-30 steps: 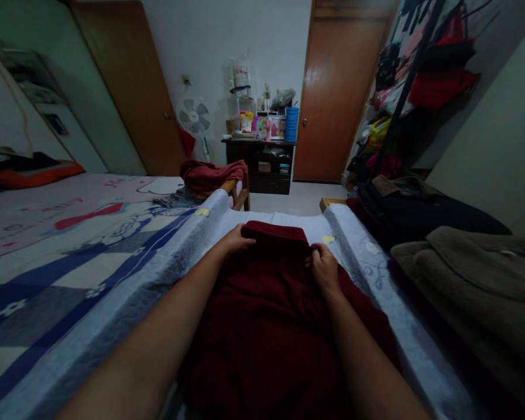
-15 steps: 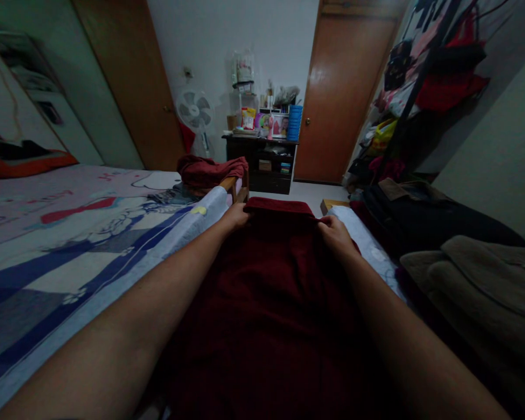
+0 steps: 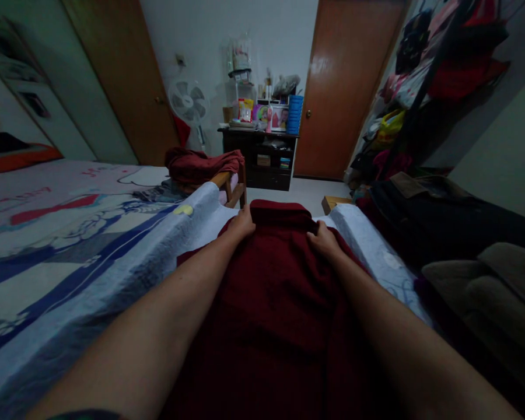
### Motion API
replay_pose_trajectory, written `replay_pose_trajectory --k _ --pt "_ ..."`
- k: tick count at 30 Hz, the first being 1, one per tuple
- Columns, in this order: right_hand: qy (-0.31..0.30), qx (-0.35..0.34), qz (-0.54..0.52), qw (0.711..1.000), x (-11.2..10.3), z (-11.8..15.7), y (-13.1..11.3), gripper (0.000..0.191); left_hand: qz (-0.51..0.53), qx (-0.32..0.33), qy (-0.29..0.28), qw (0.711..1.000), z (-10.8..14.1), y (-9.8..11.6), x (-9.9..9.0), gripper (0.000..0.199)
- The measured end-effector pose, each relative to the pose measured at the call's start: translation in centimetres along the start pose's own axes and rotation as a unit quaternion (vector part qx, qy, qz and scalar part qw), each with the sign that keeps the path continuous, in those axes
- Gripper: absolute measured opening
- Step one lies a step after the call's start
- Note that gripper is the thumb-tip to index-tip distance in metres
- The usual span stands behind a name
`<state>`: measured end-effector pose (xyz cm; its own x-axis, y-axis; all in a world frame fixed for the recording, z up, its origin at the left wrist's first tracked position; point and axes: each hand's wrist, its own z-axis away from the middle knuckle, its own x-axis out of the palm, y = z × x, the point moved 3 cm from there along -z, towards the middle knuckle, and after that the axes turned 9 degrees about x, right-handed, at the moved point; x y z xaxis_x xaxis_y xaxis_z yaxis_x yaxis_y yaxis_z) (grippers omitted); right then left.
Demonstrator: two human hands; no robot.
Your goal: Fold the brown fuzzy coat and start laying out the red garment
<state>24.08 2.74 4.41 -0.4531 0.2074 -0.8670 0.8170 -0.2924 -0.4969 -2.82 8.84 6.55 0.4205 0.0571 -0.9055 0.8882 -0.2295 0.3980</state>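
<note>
A dark red collared garment, a shirt or jacket [image 3: 271, 291], is stretched out lengthwise in front of me, its collar at the far end. My left hand [image 3: 244, 223] grips it beside the left end of the collar, fingers closed on the cloth. At the collar's right end, my right hand [image 3: 324, 239] pinches the fabric in the same way. Between the hands the collar band stands up slightly. The garment lies over a light blue sheet [image 3: 371, 245], and its near end fades into shadow below my forearms.
To the left is a bed with a patterned cover [image 3: 79, 245]; a rumpled reddish cloth [image 3: 201, 166] lies at its wooden corner. Folded dark clothes [image 3: 459, 216] and a grey-brown garment [image 3: 476, 291] are piled on the right. Beyond stand a fan [image 3: 188, 105] and a black cabinet [image 3: 269, 181].
The garment has come down onto the light blue sheet, and its left shoulder or sleeve now spreads out past my left arm. Both hands keep their hold by the collar; the view has shifted slightly.
</note>
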Motion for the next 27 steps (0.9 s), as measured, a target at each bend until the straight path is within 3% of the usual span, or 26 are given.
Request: replay_pose_trajectory --k 2,4,7,8,10,12,14,21,27 --pt "-0.022 -0.011 0.028 0.999 1.7 0.4 0.4 0.073 -0.050 -0.026 -0.027 0.998 0.8 -0.9 1.7 0.094" --pt "-0.018 -0.048 0.048 0.998 2.6 0.6 0.5 0.083 -0.090 -0.041 0.021 0.995 1.8 -1.4 2.2 0.098" --pt "-0.005 -0.096 0.051 0.994 2.8 0.6 0.4 0.084 -0.135 0.041 0.093 0.986 2.9 -1.1 2.0 0.086" --pt "-0.002 -0.101 0.050 0.994 2.7 0.5 0.4 0.082 -0.144 0.091 0.083 0.982 3.2 -0.9 2.1 0.079" --pt "-0.003 -0.105 0.067 0.992 2.7 0.3 0.5 0.072 -0.144 0.163 0.007 0.976 3.3 -0.7 2.7 0.065" --pt "-0.017 -0.110 0.099 0.989 2.7 0.1 0.5 0.060 -0.130 0.165 -0.080 0.974 3.1 -1.1 3.4 0.059" --pt "-0.035 -0.121 0.121 0.985 2.7 -0.1 0.3 0.048 -0.119 0.141 -0.125 0.975 2.5 -1.6 3.9 0.062" --pt "0.002 -0.168 0.136 0.976 0.2 -1.5 -0.6 0.059 -0.135 0.094 -0.102 0.981 1.6 -2.7 3.5 0.066" --pt "-0.101 -0.153 0.156 0.970 1.4 -1.4 0.6 0.047 -0.119 0.068 -0.132 0.982 2.7 -2.8 2.9 0.063"
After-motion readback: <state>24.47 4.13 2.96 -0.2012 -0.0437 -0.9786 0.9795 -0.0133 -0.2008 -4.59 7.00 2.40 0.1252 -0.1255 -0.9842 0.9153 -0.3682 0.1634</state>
